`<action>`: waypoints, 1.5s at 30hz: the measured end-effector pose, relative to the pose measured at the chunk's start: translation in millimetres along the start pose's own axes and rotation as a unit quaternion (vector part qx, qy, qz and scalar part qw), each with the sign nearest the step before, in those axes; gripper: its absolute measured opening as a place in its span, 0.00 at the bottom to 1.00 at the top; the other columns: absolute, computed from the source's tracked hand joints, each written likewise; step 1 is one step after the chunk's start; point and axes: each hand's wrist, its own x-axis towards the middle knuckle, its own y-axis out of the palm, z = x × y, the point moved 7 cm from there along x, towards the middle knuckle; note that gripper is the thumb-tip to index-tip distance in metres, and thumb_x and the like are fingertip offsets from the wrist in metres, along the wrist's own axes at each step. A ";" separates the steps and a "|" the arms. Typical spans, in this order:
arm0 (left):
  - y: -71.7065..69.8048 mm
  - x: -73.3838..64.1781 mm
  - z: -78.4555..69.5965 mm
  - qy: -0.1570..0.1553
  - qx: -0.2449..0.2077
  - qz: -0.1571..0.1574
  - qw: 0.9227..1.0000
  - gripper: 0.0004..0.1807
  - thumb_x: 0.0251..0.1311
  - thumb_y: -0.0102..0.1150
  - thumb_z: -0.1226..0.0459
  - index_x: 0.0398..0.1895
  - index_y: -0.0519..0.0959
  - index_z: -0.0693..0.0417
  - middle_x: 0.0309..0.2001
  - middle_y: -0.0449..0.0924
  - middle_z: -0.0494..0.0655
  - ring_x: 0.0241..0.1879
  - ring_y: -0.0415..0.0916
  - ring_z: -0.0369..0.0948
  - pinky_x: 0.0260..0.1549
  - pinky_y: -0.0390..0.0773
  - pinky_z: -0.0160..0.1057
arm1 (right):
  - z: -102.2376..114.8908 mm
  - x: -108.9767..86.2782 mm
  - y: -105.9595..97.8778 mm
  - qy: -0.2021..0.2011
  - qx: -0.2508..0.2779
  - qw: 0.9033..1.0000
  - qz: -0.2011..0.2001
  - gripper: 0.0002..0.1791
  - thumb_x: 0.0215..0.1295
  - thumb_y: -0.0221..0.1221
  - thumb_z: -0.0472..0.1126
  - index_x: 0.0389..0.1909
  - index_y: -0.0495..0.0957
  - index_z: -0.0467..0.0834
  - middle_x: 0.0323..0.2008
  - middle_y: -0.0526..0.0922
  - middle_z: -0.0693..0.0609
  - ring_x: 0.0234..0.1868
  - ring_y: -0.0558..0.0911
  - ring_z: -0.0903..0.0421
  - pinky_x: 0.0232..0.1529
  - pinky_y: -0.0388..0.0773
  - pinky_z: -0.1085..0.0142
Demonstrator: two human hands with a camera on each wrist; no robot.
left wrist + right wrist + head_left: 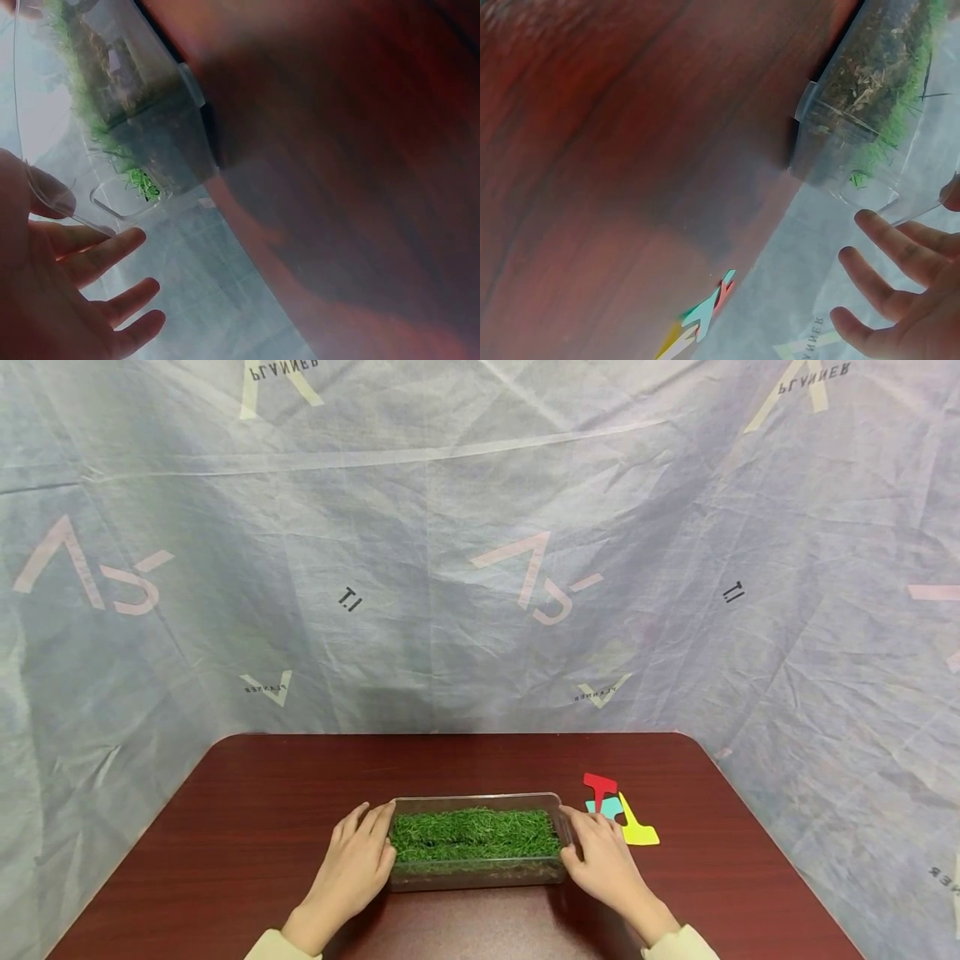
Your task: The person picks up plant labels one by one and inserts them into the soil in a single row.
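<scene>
A clear plastic box (480, 875) with green grass (474, 833) inside stands at the front middle of the table. My left hand (352, 864) pinches the rim at its left end between thumb and fingers; the other fingers spread loosely outside in the left wrist view. At the opposite end, my right hand (603, 860) pinches the rim the same way. Brown soil-like matter (866, 82) shows under the grass through the wall in the right wrist view. Whether the box's base touches the table, I cannot tell.
Just beyond my right hand lie T-shaped plant labels: a red one (600, 783), a teal one (611, 807) and a yellow one (640, 836), partly overlapping. The dark red wooden table (300, 777) is enclosed by grey printed cloth (420, 643) behind and at both sides.
</scene>
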 end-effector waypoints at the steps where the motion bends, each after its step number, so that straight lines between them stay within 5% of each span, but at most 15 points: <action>1: -0.1 0.2 0.5 0.001 0.000 0.001 1.000 0.26 0.67 0.51 0.65 0.68 0.68 0.62 0.60 0.73 0.56 0.64 0.61 0.60 0.60 0.61 0.62 | 0.1 0.2 -0.4 -0.001 0.000 1.000 0.000 0.27 0.49 0.59 0.32 0.55 0.77 0.36 0.47 0.83 0.44 0.48 0.78 0.43 0.50 0.68 0.39; 16: -4.2 9.7 6.3 0.009 -0.013 -0.003 1.000 0.23 0.67 0.53 0.66 0.65 0.71 0.60 0.57 0.76 0.54 0.64 0.62 0.60 0.59 0.62 0.62 | -10.3 3.6 -4.9 -0.005 0.003 1.000 -0.004 0.23 0.55 0.58 0.31 0.54 0.78 0.37 0.49 0.82 0.45 0.51 0.76 0.41 0.51 0.66 0.39; 24: -5.5 14.8 7.4 0.010 -0.013 -0.018 1.000 0.21 0.65 0.55 0.68 0.62 0.75 0.60 0.54 0.78 0.54 0.62 0.65 0.59 0.58 0.63 0.62 | -36.3 7.6 -13.8 0.033 -0.003 0.999 -0.016 0.22 0.55 0.62 0.30 0.54 0.78 0.36 0.46 0.82 0.43 0.48 0.76 0.40 0.49 0.66 0.38; 45: -1.2 14.7 8.0 0.011 -0.006 -0.027 1.000 0.22 0.65 0.55 0.67 0.62 0.75 0.61 0.54 0.77 0.54 0.61 0.66 0.59 0.58 0.64 0.61 | -112.7 -3.2 -11.2 0.133 -0.081 0.987 0.050 0.24 0.55 0.65 0.36 0.52 0.75 0.30 0.45 0.79 0.35 0.43 0.75 0.34 0.43 0.66 0.35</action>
